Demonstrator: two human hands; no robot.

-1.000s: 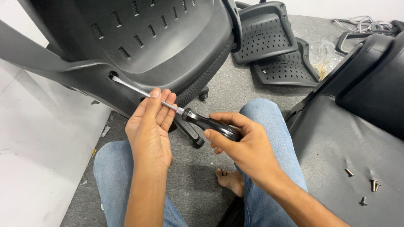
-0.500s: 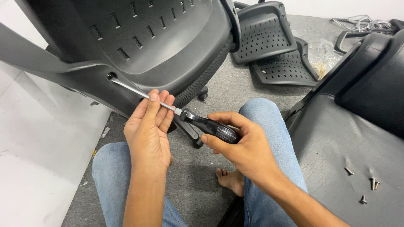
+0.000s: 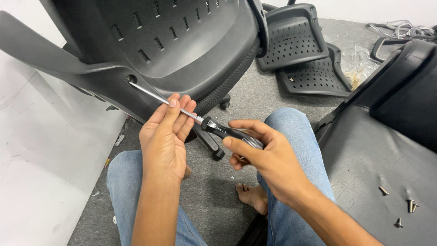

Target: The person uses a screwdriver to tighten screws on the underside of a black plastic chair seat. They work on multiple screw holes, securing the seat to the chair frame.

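A long screwdriver with a black handle and a steel shaft runs up-left into a hole in the dark grey plastic chair back. My right hand is wrapped around the handle. My left hand steadies the shaft with its fingertips, just ahead of the handle. I sit on the grey carpet with both knees in blue jeans under my arms.
Two perforated black chair shells lie on the carpet at the back. A black chair seat at the right carries several loose screws. A clear plastic bag and metal parts lie at the far right. A white board covers the left.
The view has shifted slightly, so the chair and hands sit a little more to the right. My right hand has turned on the screwdriver handle. The left hand stays on the shaft.
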